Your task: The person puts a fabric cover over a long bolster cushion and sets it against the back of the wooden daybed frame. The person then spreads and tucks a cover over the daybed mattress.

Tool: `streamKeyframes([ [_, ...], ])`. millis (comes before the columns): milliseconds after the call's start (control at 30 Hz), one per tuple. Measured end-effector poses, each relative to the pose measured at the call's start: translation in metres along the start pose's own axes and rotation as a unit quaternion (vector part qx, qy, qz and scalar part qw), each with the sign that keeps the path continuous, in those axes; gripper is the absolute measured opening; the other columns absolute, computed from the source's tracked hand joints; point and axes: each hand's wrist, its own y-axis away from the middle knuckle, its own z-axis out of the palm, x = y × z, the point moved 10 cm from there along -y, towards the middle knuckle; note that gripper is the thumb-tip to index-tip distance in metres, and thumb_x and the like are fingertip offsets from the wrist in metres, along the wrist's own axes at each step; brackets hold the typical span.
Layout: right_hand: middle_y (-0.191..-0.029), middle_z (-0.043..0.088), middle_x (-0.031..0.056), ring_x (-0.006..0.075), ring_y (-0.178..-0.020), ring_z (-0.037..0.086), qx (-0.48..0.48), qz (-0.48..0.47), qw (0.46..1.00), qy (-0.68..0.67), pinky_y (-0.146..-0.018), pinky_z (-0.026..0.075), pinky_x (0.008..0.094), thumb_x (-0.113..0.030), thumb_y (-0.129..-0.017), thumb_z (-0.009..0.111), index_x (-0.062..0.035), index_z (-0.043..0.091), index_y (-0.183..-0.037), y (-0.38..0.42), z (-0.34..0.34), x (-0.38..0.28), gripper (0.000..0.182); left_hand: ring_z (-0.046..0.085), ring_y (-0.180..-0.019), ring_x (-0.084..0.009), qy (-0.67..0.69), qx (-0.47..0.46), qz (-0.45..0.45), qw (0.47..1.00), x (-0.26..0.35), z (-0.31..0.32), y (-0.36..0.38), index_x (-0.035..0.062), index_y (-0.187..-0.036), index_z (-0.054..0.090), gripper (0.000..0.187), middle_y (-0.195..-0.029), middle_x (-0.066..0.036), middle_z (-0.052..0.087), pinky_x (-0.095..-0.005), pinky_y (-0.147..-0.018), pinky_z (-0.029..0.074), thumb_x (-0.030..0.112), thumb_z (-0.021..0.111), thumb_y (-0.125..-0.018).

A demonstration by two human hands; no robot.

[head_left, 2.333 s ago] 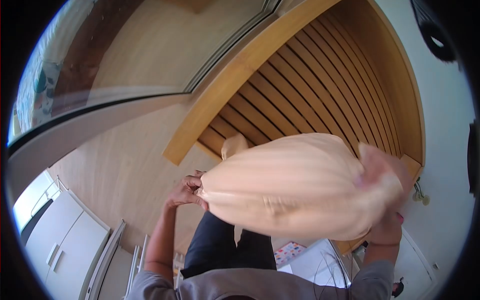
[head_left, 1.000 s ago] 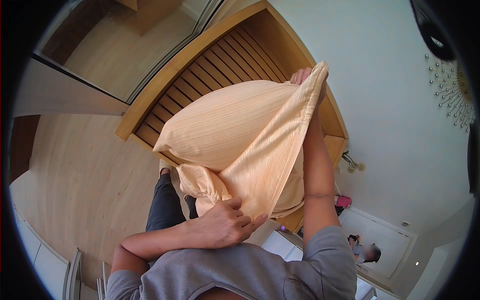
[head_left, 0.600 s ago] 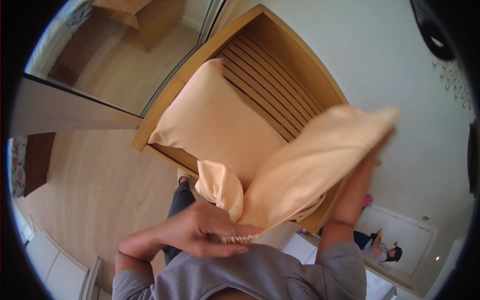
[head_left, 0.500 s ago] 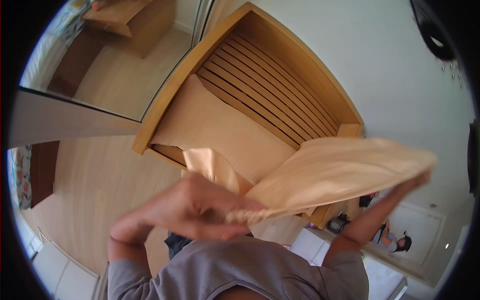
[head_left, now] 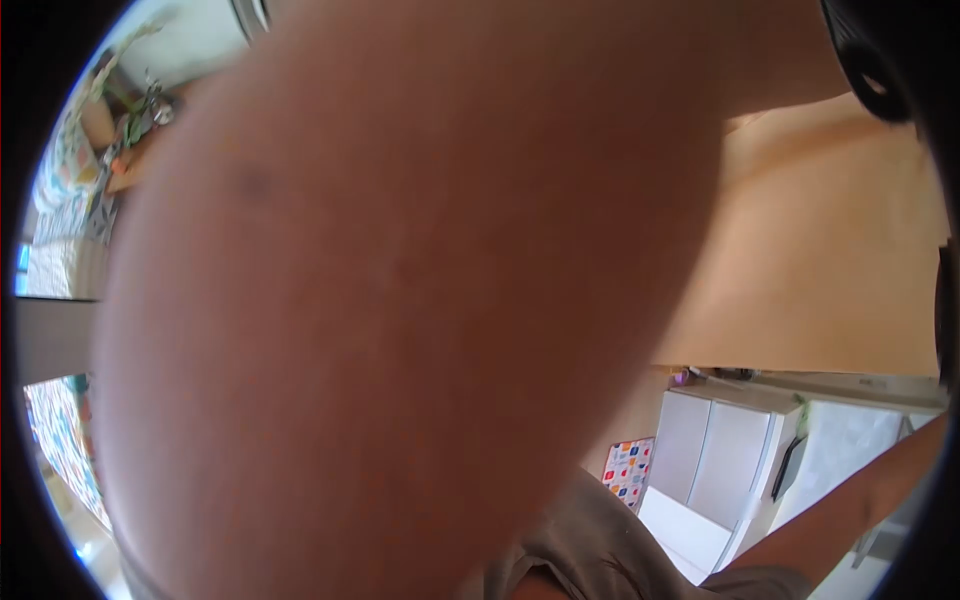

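Observation:
My left arm [head_left: 420, 300], large and blurred, fills most of the head view and hides what lies behind it. Its far end runs to the upper right, and no fingers of my left hand show. A tan fabric cover [head_left: 820, 260] hangs spread out at the right, just below that end of the arm. From the lower right, my right arm [head_left: 850, 510] reaches out past the right edge, so my right hand is outside the picture. What grips the cover is out of sight.
White cabinets [head_left: 690, 450] stand at the lower right, with a colourful patterned mat [head_left: 628, 470] beside them on the floor. Plants [head_left: 135, 120] and patterned bedding [head_left: 70, 180] show at the far left. The wooden slatted bench is hidden.
My left arm has swung up across the camera. The cover has risen and spread at the right. My right hand has gone beyond the right edge, and the bench has become hidden.

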Motion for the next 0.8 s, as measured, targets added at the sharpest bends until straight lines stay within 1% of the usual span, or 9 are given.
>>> streamKeyframes([
  [200, -0.082, 0.058, 0.0077, 0.0153, -0.075, 0.057, -0.010, -0.042, 0.997, -0.064, -0.060, 0.045, 0.0266, -0.027, -0.081, 0.048, 0.0007, 0.056, -0.093, 0.036, -0.060, 0.004, 0.030, 0.058, -0.069, -0.0238, 0.090, 0.003, -0.026, 0.996, -0.024, -0.003, 0.022, 0.0058, -0.088, 0.057, 0.026, -0.077, -0.009, 0.059, -0.0341, -0.061, 0.045, 0.025, 0.054, -0.071],
  [400, -0.080, 0.056, 0.0060, 0.0132, -0.073, 0.055, -0.140, -0.158, 0.923, -0.322, -0.060, 0.044, 0.0248, -0.021, -0.079, 0.052, -0.0011, 0.055, -0.092, 0.144, -0.110, -0.134, 0.024, 0.059, -0.071, -0.0236, 0.206, 0.038, -0.071, 0.975, -0.082, -0.031, 0.074, 0.0036, -0.091, 0.057, 0.029, -0.081, -0.010, 0.060, -0.0331, -0.063, 0.046, 0.026, 0.055, -0.072],
  [500, -0.080, 0.055, 0.0051, 0.0121, -0.072, 0.054, -0.313, -0.210, 0.793, -0.478, -0.061, 0.043, 0.0239, -0.019, -0.077, 0.054, -0.0020, 0.055, -0.091, 0.242, -0.109, -0.265, 0.022, 0.059, -0.073, -0.0236, 0.270, 0.089, -0.095, 0.954, -0.155, -0.061, 0.114, 0.0026, -0.093, 0.057, 0.031, -0.083, -0.011, 0.060, -0.0326, -0.065, 0.046, 0.026, 0.055, -0.073],
  [567, -0.079, 0.055, 0.0045, 0.0114, -0.072, 0.053, -0.466, -0.218, 0.648, -0.561, -0.061, 0.042, 0.0233, -0.017, -0.076, 0.056, -0.0027, 0.054, -0.090, 0.331, -0.102, -0.353, 0.020, 0.059, -0.074, -0.0235, 0.291, 0.133, -0.115, 0.941, -0.201, -0.076, 0.153, 0.0018, -0.094, 0.057, 0.032, -0.084, -0.011, 0.060, -0.0323, -0.065, 0.046, 0.026, 0.055, -0.073],
  [633, -0.081, 0.053, 0.0032, 0.0110, -0.072, 0.052, -0.622, -0.125, 0.484, -0.602, -0.062, 0.043, 0.0231, -0.006, -0.073, 0.060, -0.0023, 0.052, -0.088, 0.444, -0.084, -0.427, 0.018, 0.059, -0.074, -0.0235, 0.288, 0.180, -0.165, 0.926, -0.257, -0.072, 0.208, 0.0011, -0.096, 0.057, 0.033, -0.085, -0.011, 0.061, -0.0320, -0.066, 0.046, 0.026, 0.055, -0.074],
  [667, -0.082, 0.054, 0.0044, 0.0110, -0.074, 0.052, -0.711, -0.079, 0.445, -0.538, -0.065, 0.043, 0.0242, -0.003, -0.073, 0.059, -0.0025, 0.051, -0.089, 0.510, -0.066, -0.448, 0.018, 0.060, -0.075, -0.0234, 0.280, 0.198, -0.204, 0.917, -0.289, -0.059, 0.243, 0.0008, -0.096, 0.057, 0.034, -0.086, -0.011, 0.061, -0.0318, -0.067, 0.046, 0.026, 0.055, -0.074],
  [700, -0.079, 0.058, 0.0116, 0.0227, -0.068, 0.060, -0.666, -0.071, 0.466, -0.578, -0.060, 0.045, 0.0277, -0.005, -0.074, 0.057, -0.0052, 0.050, -0.092, 0.570, -0.048, -0.468, 0.019, 0.059, -0.078, -0.0212, 0.250, 0.161, -0.351, 0.888, -0.328, -0.035, 0.289, 0.0007, -0.101, 0.055, 0.031, -0.091, -0.013, 0.060, -0.0307, -0.068, 0.047, 0.018, 0.056, -0.075],
  [733, -0.080, 0.058, 0.0127, 0.0282, -0.068, 0.060, -0.668, -0.021, 0.452, -0.591, -0.058, 0.046, 0.0314, -0.007, -0.075, 0.056, -0.0064, 0.049, -0.093, 0.617, -0.038, -0.491, 0.020, 0.058, -0.080, -0.0209, 0.208, 0.176, -0.334, 0.902, -0.359, -0.015, 0.331, 0.0008, -0.102, 0.054, 0.032, -0.094, -0.013, 0.059, -0.0314, -0.067, 0.047, 0.019, 0.055, -0.076],
  [800, -0.080, 0.057, 0.0129, 0.0314, -0.065, 0.058, -0.619, -0.109, 0.566, -0.534, -0.058, 0.046, 0.0375, -0.008, -0.075, 0.055, -0.0069, 0.047, -0.096, 0.695, -0.035, -0.529, 0.023, 0.057, -0.075, -0.0212, 0.254, 0.104, -0.514, 0.813, -0.397, 0.042, 0.454, 0.0015, -0.102, 0.054, 0.034, -0.088, -0.013, 0.057, -0.0328, -0.062, 0.048, 0.025, 0.052, -0.079],
])
